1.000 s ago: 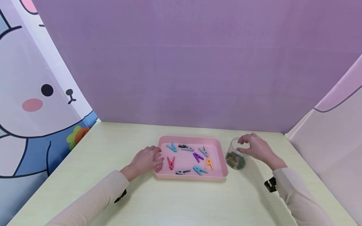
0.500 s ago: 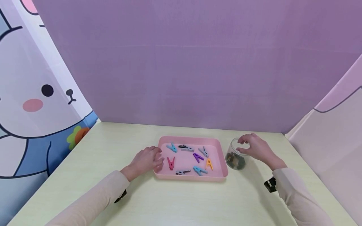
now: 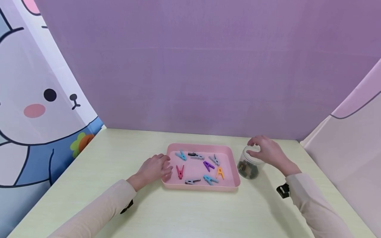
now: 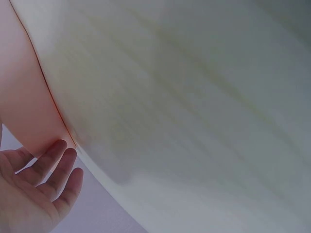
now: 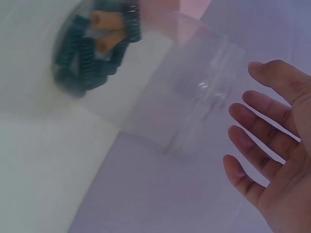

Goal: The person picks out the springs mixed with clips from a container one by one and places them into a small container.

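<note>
A pink tray (image 3: pixel 199 187) with several clothespins lies on the table. A red clothespin (image 3: pixel 180 172) is the one closest to my left hand (image 3: pixel 153 167). That hand rests at the tray's left rim, fingers loosely bent; in the left wrist view its fingertips (image 4: pixel 74 177) are right by the pink wall. Beside the tray's right end stands a clear jar (image 3: pixel 247 168). Small dark green ribbed pieces (image 5: pixel 87 58) and orange-brown pieces (image 5: pixel 107 20) lie at its bottom. Over the jar's mouth hovers my right hand (image 3: pixel 269 152), fingers spread and nothing between them; the right wrist view shows a gap to the rim.
In the tray also lie a purple clothespin (image 3: pixel 208 166), a yellow clothespin (image 3: pixel 220 172), a blue clothespin (image 3: pixel 210 179) and grey ones. A purple wall panel (image 3: pixel 190 82) rises behind the pale table (image 3: pixel 190 211), with patterned cloth (image 3: pixel 35 76) at the left.
My right hand has risen slightly and shifted a little to the left over the jar's mouth. The left hand and the tray have stayed put.
</note>
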The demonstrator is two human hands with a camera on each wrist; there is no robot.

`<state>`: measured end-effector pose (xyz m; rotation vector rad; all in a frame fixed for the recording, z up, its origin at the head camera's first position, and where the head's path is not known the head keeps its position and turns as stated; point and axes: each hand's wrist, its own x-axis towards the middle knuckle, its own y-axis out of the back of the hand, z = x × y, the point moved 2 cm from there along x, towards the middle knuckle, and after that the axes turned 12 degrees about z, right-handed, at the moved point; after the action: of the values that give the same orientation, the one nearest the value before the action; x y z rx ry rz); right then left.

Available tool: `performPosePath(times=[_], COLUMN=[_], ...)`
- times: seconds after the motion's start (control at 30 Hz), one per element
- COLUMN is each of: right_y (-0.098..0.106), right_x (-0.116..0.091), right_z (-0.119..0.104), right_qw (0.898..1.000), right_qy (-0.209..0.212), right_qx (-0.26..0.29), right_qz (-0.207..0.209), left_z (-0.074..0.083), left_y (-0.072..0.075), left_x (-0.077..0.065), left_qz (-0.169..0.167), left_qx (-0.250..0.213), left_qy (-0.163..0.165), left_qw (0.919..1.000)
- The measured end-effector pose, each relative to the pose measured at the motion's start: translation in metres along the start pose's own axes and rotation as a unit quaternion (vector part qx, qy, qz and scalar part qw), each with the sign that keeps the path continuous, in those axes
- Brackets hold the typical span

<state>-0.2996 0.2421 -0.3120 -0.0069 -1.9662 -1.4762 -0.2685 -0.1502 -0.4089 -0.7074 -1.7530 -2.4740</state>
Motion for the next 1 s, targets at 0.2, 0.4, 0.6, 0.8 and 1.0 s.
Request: performPosePath(times=[0.2, 0.4, 0.6, 0.8, 1.0], right_y=[0.001, -0.008, -0.024, -0.041, -0.056], right_x=[0.01, 0.016, 0.023, 0.028, 0.034], right_z=[-0.019, -0.039, -0.057, -0.072, -0.088], right_qw=[0.998, 0.996, 0.994, 0.992, 0.989], right_qy=[0.055, 0.083, 0.105, 0.115, 0.126], right_qx=[-0.015, -0.028, -0.031, -0.022, -0.016], right_qz=[0.026, 0.013, -0.016, -0.049, -0.074], left_z=[0.0, -0.001, -0.001, -0.001, -0.001], left_y=[0.0, -0.001, -0.002, -0.002, -0.002], left_x=[0.0, 0.0, 0.0, 0.0, 0.001], left_qz=[-0.007, -0.005, -0.002, -0.003, -0.002], left_qx=[0.0, 0.0, 0.001, 0.003, 0.0], left_qy=[0.007, 0.008, 0.005, 0.005, 0.006], left_qw=[1.0, 1.0, 1.0, 1.0, 1.0])
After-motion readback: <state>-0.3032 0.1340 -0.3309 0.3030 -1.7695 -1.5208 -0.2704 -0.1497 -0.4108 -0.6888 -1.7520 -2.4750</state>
